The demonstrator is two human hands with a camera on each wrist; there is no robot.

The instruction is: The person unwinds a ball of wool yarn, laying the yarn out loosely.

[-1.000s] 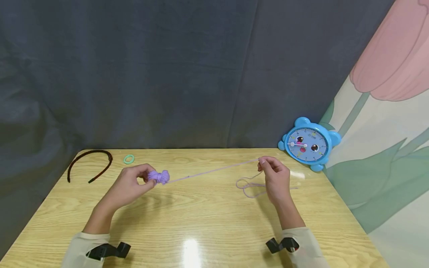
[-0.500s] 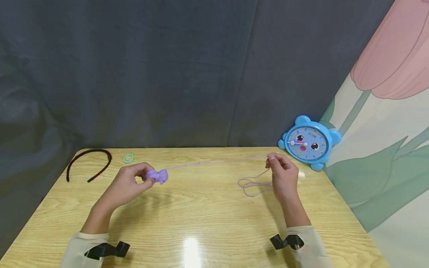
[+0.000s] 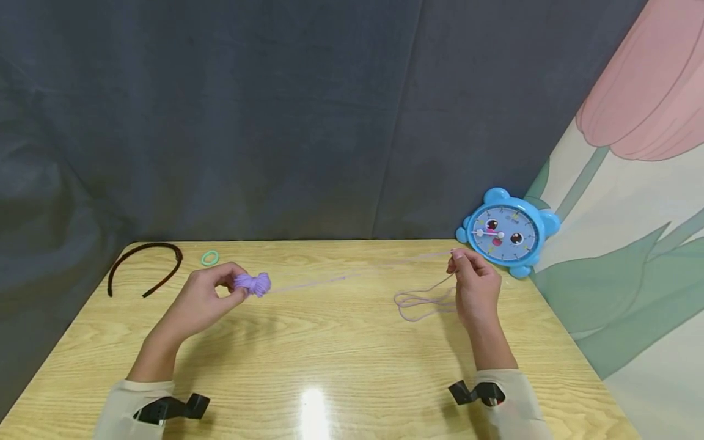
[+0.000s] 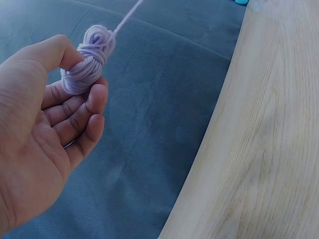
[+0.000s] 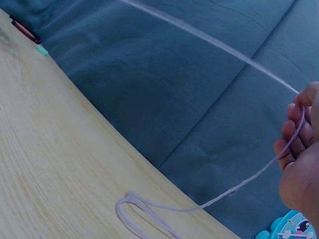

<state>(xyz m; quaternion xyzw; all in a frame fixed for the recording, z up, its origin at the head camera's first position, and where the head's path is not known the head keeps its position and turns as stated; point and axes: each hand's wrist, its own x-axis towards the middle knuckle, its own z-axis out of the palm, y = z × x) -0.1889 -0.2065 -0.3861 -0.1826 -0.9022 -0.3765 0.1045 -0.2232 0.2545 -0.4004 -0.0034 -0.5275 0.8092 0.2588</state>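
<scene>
Left hand (image 3: 202,298) and right hand (image 3: 477,288) (well apart) both pinch.

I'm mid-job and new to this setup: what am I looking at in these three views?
There is no machine here, just a person's two bare hands. The wide view comes from a head-worn camera; the two closer ones come from a camera on each wrist. The left hand pinches a bundle of purple yarn; the right hand pinches the strand running from it. Loose loops lie on the wooden table, with a dark headband and green ring far left, a blue clock far right.
</scene>
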